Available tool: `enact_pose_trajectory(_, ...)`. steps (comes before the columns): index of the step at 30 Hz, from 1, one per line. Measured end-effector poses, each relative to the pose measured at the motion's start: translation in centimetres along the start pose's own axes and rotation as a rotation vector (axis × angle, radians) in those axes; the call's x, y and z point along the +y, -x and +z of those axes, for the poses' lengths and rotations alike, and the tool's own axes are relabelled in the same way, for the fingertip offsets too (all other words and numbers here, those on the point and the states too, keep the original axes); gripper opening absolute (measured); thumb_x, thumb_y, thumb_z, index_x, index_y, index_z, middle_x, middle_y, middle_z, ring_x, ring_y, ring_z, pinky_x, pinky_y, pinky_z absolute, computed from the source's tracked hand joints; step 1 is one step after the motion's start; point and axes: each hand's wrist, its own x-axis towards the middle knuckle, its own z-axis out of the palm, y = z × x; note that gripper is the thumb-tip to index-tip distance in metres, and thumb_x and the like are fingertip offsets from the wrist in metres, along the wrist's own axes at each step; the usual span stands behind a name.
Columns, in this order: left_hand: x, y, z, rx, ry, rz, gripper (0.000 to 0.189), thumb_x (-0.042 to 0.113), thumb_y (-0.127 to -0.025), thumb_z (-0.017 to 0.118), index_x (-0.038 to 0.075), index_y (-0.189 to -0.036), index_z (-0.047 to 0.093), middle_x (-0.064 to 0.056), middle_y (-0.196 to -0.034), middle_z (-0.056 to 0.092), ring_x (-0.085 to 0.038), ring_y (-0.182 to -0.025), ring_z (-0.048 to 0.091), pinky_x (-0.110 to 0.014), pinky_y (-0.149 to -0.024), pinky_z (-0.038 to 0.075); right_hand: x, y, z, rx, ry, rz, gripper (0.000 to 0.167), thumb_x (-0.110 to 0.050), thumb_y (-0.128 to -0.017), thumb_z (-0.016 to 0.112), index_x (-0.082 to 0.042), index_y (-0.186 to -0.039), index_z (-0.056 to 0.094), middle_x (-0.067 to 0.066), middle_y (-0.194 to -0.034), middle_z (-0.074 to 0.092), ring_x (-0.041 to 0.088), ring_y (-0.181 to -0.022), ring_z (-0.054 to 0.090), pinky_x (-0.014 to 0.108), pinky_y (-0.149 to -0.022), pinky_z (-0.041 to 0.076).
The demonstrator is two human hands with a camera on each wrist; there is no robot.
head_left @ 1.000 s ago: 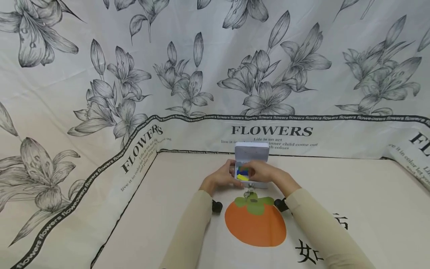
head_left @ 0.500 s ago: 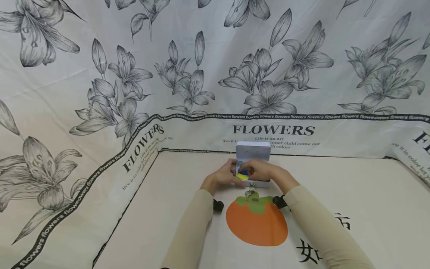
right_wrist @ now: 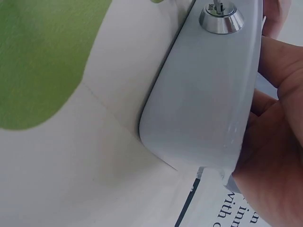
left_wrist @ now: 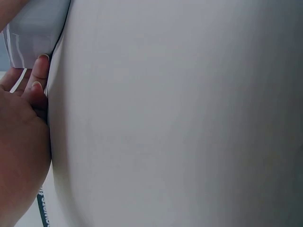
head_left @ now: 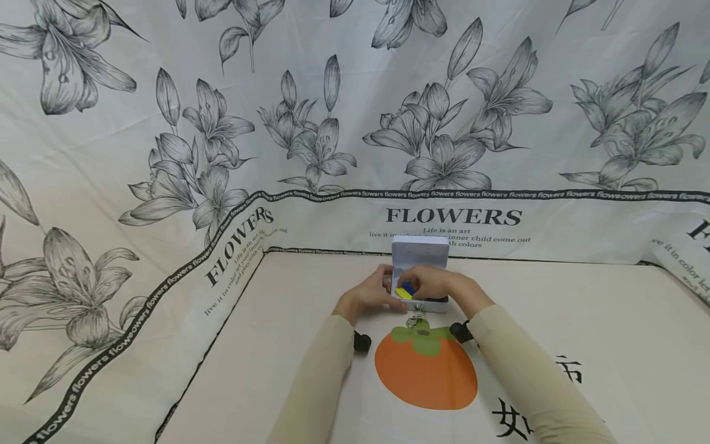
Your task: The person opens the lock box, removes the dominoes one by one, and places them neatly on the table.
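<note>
A small pale grey lock box (head_left: pixel 420 253) stands with its lid raised at the far middle of the table. My left hand (head_left: pixel 368 291) holds the box by its left side, thumb at the front corner. Its fingers (left_wrist: pixel 40 71) touch the box wall in the left wrist view. My right hand (head_left: pixel 435 282) reaches into the box with curled fingers. Between its thumb and index finger shows a blue piece (head_left: pixel 409 287), beside a yellow piece (head_left: pixel 403 294). Their kind is too small to tell, and the hand hides much of the inside. A key sits in the lock (right_wrist: pixel 221 19).
The cloth (head_left: pixel 310 271) carries a printed orange persimmon (head_left: pixel 426 379) and black characters (head_left: pixel 507 419). Close behind the box rises a flower-printed cloth wall (head_left: pixel 310 216). Keys (head_left: pixel 415 317) hang at the box front.
My right fingers have shifted slightly inside the box. Less blue shows now, and the yellow piece has turned a little. The left hand keeps its hold on the box.
</note>
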Motion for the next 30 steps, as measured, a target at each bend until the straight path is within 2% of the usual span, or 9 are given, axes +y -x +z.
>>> enact_pose_trajectory(15,0.0,0.0,0.0,0.009,0.003,-0.006,0.093,0.013,-0.072,0.093,0.015,-0.145,0.037,-0.006,-0.096,0.058,-0.016,-0.086,0.052,-0.029,-0.08,0.041,0.6,-0.5,0.6,0.067,-0.047,-0.031,0.035,-0.003,-0.087,0.078,-0.001,-0.122,0.071,0.002,-0.08,0.064,0.011,-0.07,0.052,0.027,-0.066,0.045)
enact_pose_trajectory(24,0.1,-0.1,0.0,0.015,-0.011,-0.006,0.093,0.015,-0.072,0.093,0.015,-0.146,0.037,-0.006,-0.096,0.055,-0.016,-0.086,0.051,-0.029,-0.08,0.04,0.6,-0.8,1.2,0.11,-0.047,-0.045,0.034,-0.004,-0.088,0.077,0.001,-0.121,0.071,0.001,-0.081,0.064,0.01,-0.071,0.053,0.026,-0.066,0.046)
enact_pose_trajectory(30,0.2,0.2,0.0,0.009,0.003,-0.003,0.095,0.013,-0.073,0.093,0.015,-0.148,0.036,-0.005,-0.094,0.055,-0.016,-0.084,0.05,-0.029,-0.077,0.041,0.8,-0.7,1.5,0.156,-0.086,-0.058,0.032,-0.006,-0.088,0.077,0.002,-0.119,0.071,0.003,-0.08,0.064,0.014,-0.072,0.054,0.027,-0.066,0.046)
